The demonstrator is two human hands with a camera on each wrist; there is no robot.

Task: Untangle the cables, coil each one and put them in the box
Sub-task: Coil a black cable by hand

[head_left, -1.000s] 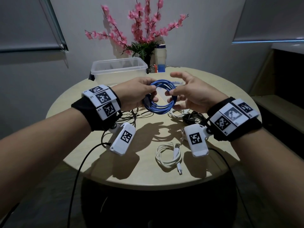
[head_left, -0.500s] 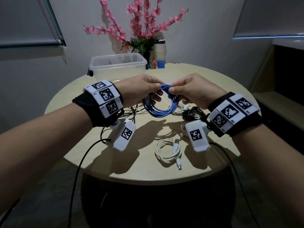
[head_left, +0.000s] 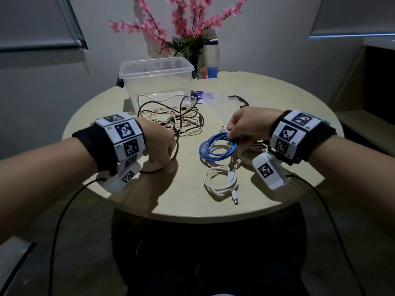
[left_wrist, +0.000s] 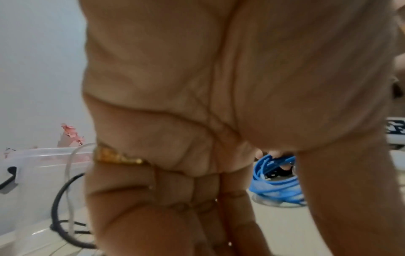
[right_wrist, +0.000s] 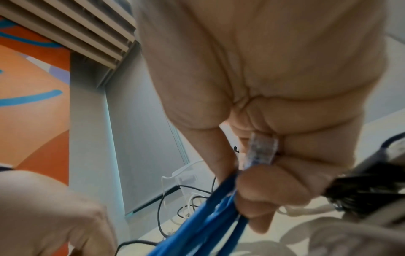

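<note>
My right hand grips the coiled blue cable at its top; the coil's lower loops touch the round table. Its clear plug sits between my fingers. My left hand is down on the table at the left, fingers curled, beside a black cable loop from the tangle. Whether it holds that cable is hidden. The clear plastic box stands behind the tangle. A coiled white cable lies near the front edge.
Another pale coil lies partly under my right wrist. A black strap and a clear bag lie right of the box. A flower pot and a bottle stand at the back edge.
My left hand has let go of the blue coil and dropped to the table at the left. My right hand alone has lowered the coil to the table.
</note>
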